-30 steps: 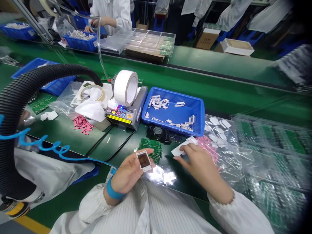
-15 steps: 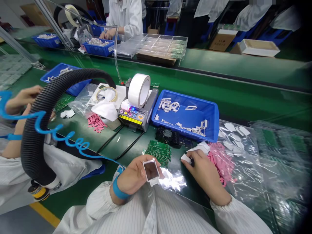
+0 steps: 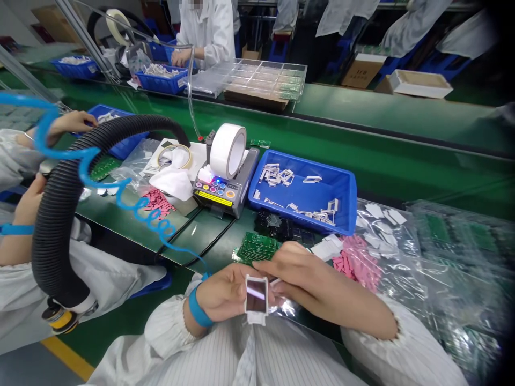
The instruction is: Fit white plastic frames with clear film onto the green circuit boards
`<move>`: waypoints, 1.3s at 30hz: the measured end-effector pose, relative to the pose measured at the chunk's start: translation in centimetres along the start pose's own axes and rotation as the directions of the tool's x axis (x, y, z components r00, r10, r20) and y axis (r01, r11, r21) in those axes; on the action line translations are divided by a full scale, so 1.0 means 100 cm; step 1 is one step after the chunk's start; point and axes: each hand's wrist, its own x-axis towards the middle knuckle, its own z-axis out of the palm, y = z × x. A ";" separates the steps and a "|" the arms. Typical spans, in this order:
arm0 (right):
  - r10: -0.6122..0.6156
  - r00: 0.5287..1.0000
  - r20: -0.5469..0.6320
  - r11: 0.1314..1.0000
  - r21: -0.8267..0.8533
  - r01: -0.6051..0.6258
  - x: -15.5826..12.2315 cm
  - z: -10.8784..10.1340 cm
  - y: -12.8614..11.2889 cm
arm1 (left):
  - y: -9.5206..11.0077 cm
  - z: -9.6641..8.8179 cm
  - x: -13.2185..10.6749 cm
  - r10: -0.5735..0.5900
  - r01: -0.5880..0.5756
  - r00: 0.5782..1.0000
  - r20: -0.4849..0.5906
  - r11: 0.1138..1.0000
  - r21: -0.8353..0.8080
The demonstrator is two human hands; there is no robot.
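Note:
My left hand (image 3: 223, 292) grips a small display screen in a white frame (image 3: 256, 300), its dark face turned up and a streak of light reflected across it. Close against its right side is my right hand (image 3: 306, 284), thumb and fingers pinched together. A thin pale edge shows between those fingers, apparently a small white piece (image 3: 275, 283), mostly hidden. Just beyond both hands lies a stack of green circuit boards (image 3: 254, 247). White rectangular pieces (image 3: 326, 247) and pink strips (image 3: 352, 262) lie to the right of my right hand.
A blue bin (image 3: 301, 190) with white frames stands ahead, beside a tape dispenser (image 3: 219, 187) carrying a white roll. A black hose (image 3: 60, 214) and coiled blue cord (image 3: 132, 201) cross the left side, near a co-worker's hands (image 3: 74, 122). Plastic bags (image 3: 438, 284) cover the right.
My right hand has moved left from the white pieces to the screen. The screen has turned more upright in my left hand. A co-worker's hand has reached to the left-hand blue bin.

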 end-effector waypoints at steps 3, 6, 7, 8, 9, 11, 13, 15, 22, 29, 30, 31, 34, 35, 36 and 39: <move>-0.065 0.995 0.081 0.998 0.014 0.064 0.016 -0.001 -0.003 | 0.005 -0.002 -0.005 -0.038 0.038 0.998 0.046 0.999 0.011; -0.092 0.980 0.174 0.996 0.022 0.090 0.023 0.001 -0.003 | 0.009 -0.004 -0.009 -0.096 0.095 0.995 0.010 0.993 0.067; -0.085 0.979 0.188 0.996 0.008 0.085 0.025 0.002 -0.003 | 0.009 -0.004 -0.009 -0.100 0.101 0.995 -0.007 0.992 0.079; -0.077 0.978 0.193 0.997 -0.009 0.080 0.026 0.002 -0.004 | 0.009 -0.005 -0.009 -0.096 0.098 0.995 -0.023 0.991 0.090; -0.072 0.979 0.191 0.997 -0.024 0.078 0.027 0.003 -0.005 | 0.008 -0.005 -0.008 -0.087 0.090 0.996 -0.036 0.991 0.098; -0.073 0.986 0.150 0.996 -0.038 0.080 0.028 0.003 -0.005 | 0.007 -0.004 -0.008 -0.054 0.060 0.997 -0.053 0.992 0.114; -0.069 0.998 0.007 0.997 -0.041 0.069 0.026 0.006 -0.003 | 0.006 -0.002 -0.008 0.004 0.005 0.997 -0.071 0.993 0.118; -0.048 0.974 -0.219 0.998 -0.057 0.036 0.022 0.011 0.002 | 0.005 0.000 -0.008 0.094 -0.086 0.992 -0.086 0.992 0.095; -0.125 0.764 -0.634 0.966 -0.252 -0.052 0.019 0.046 0.001 | 0.000 0.005 -0.006 0.259 -0.256 0.944 -0.206 0.966 0.043; -0.110 0.702 -0.704 0.986 -0.166 -0.013 0.027 0.056 0.000 | -0.003 0.009 -0.006 0.313 -0.301 0.910 -0.272 0.950 0.086; -0.086 0.719 -0.689 0.990 -0.143 -0.019 0.028 0.055 0.000 | -0.004 0.009 -0.006 0.319 -0.306 0.908 -0.272 0.948 0.092; -0.053 0.737 -0.674 0.992 -0.121 -0.038 0.027 0.053 -0.001 | -0.004 0.009 -0.005 0.322 -0.308 0.907 -0.272 0.947 0.094; 0.057 0.768 -0.638 0.994 -0.036 -0.104 0.018 0.046 -0.006 | -0.003 0.006 -0.005 0.328 -0.322 0.899 -0.290 0.944 0.068; 0.096 0.772 -0.628 0.993 0.007 -0.119 0.013 0.045 -0.007 | -0.002 0.005 -0.005 0.337 -0.339 0.891 -0.306 0.940 0.048; 0.140 0.782 -0.607 0.989 0.055 -0.134 0.007 0.046 -0.007 | 0.000 0.002 -0.006 0.348 -0.359 0.880 -0.323 0.933 0.026; 0.253 0.880 -0.401 0.967 0.114 -0.227 -0.011 0.060 0.002 | 0.004 -0.005 -0.010 0.367 -0.401 0.858 -0.360 0.916 -0.022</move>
